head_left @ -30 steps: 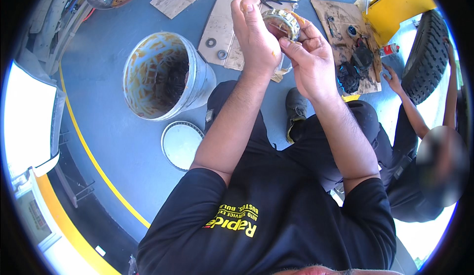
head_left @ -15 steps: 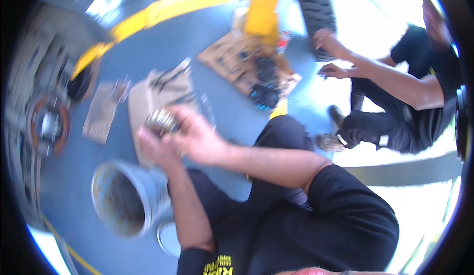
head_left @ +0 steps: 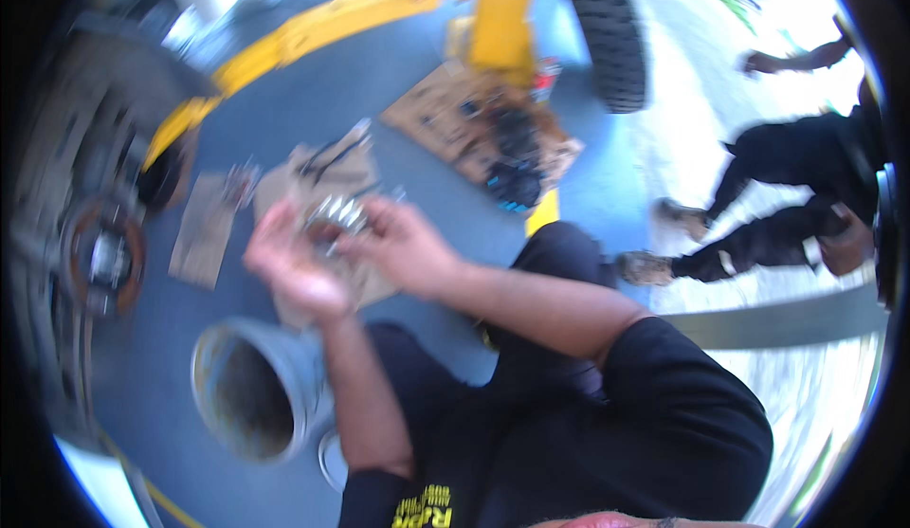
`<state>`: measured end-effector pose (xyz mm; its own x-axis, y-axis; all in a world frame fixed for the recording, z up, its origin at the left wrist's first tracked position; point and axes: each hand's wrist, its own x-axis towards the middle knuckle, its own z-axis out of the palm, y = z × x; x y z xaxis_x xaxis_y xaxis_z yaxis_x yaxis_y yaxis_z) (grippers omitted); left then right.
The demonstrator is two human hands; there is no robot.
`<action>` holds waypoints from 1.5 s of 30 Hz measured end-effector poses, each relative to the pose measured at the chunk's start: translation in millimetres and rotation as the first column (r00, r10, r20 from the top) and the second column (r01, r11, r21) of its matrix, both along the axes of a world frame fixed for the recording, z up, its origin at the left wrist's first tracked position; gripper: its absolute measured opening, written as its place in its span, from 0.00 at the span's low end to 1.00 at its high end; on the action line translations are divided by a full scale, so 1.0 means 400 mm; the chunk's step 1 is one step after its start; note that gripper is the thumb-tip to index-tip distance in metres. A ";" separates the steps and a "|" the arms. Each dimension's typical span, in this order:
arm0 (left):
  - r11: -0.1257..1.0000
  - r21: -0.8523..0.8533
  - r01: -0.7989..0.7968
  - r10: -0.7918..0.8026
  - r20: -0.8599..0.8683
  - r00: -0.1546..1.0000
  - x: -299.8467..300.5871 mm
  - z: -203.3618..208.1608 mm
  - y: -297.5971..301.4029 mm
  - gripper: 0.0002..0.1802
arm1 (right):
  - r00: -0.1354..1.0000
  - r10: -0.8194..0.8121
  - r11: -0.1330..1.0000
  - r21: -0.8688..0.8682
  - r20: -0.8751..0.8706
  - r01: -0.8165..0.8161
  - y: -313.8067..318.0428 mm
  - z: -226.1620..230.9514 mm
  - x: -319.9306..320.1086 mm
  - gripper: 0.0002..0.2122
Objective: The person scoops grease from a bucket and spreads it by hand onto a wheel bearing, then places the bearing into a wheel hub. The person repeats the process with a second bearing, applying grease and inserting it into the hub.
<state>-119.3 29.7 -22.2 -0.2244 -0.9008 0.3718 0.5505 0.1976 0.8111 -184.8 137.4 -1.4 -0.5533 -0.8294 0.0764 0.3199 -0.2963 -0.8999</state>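
A shiny metal ring with rollers, which looks like a roller bearing [head_left: 338, 213], is gripped in the fingers of my right hand [head_left: 409, 251]. Just left of it my left hand [head_left: 301, 267] is open, palm turned up, its fingers stretched beside the bearing. Whether the left fingertips touch the bearing is blurred. Below both hands lies a sheet of cardboard [head_left: 372, 284] with dark long tools [head_left: 334, 152] on its far part.
A grey bucket [head_left: 308, 376] stands tilted in view at lower left. Farther off are cardboard [head_left: 422, 111] with dark greasy parts [head_left: 517, 149], a yellow machine frame [head_left: 502, 16] and a tyre [head_left: 607, 40]. Another person [head_left: 787, 182] is at right.
My left hand has opened from around the bearing, which has shifted slightly right and up in my right hand. The other person has gone from crouching by the tyre to standing farther right.
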 end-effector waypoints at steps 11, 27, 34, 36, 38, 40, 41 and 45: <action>1.000 -0.011 -0.023 0.024 0.114 0.993 0.035 -0.006 -0.054 0.50 | 0.997 0.067 0.997 0.045 0.035 -0.069 -0.009 0.015 0.060 0.12; 0.858 -0.493 -0.145 0.237 0.129 0.963 0.072 -0.034 -0.110 0.45 | 0.967 0.192 0.981 0.000 0.171 -0.195 -0.014 0.000 0.048 0.16; 0.988 -0.119 0.093 -0.097 -0.021 0.995 0.077 -0.010 0.000 0.40 | 0.934 0.173 0.980 -0.151 0.311 -0.132 -0.021 -0.003 0.048 0.15; 0.987 -0.051 0.152 -0.154 -0.038 0.987 0.078 -0.009 0.011 0.35 | 0.894 0.250 0.963 -0.188 0.372 -0.191 -0.016 0.002 0.043 0.15; 0.974 0.007 0.228 -0.228 0.007 0.974 0.099 0.001 0.025 0.31 | 0.880 0.260 0.962 -0.180 0.398 -0.203 -0.012 0.006 0.040 0.16; 0.983 -0.020 0.183 -0.181 0.049 0.982 0.103 0.004 0.016 0.24 | 0.897 0.204 0.978 -0.126 0.392 -0.168 -0.009 0.010 0.042 0.17; 0.984 -0.039 0.175 -0.170 0.108 0.980 0.112 0.011 0.011 0.23 | 0.913 0.184 0.982 -0.102 0.365 -0.157 -0.009 0.013 0.043 0.16; 0.978 0.027 0.208 -0.208 0.258 0.944 0.132 0.027 -0.007 0.14 | 0.955 0.153 0.988 -0.040 0.256 -0.147 -0.010 0.004 0.026 0.16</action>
